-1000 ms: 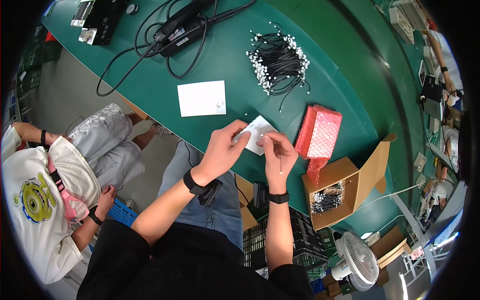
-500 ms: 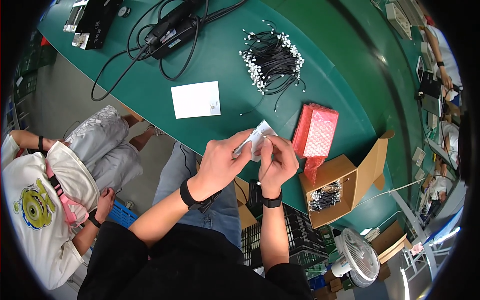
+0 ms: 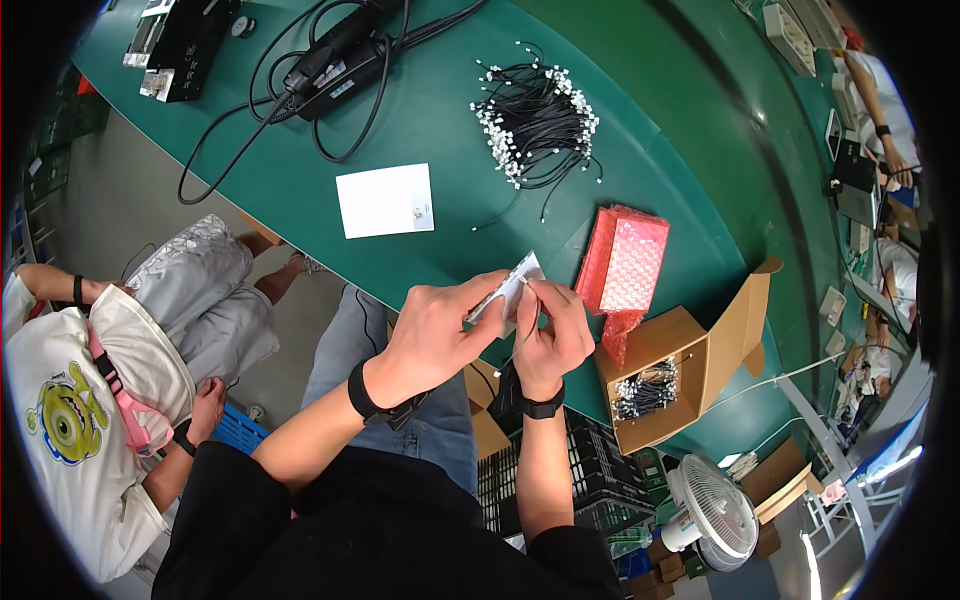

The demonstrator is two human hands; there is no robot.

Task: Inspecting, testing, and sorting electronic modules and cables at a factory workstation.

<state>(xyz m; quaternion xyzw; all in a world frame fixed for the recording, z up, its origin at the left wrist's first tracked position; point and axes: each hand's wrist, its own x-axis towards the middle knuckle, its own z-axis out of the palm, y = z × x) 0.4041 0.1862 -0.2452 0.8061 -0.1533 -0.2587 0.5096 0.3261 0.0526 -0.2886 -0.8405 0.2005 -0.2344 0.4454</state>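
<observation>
Both hands [image 3: 500, 325] on small clear bag [image 3: 512, 290]

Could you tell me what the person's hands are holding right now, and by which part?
Both hands, left hand and right hand, hold a small clear plastic bag by its lower end, pinched between the fingertips.

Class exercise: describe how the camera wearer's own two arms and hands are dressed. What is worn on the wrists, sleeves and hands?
Both forearms are bare below black sleeves that end near the elbows. The left hand and the right hand are ungloved, with no rings visible. Each wrist carries a black band: the left wrist strap has a dark piece hanging off it, and the right wrist band looks like a watch.
</observation>
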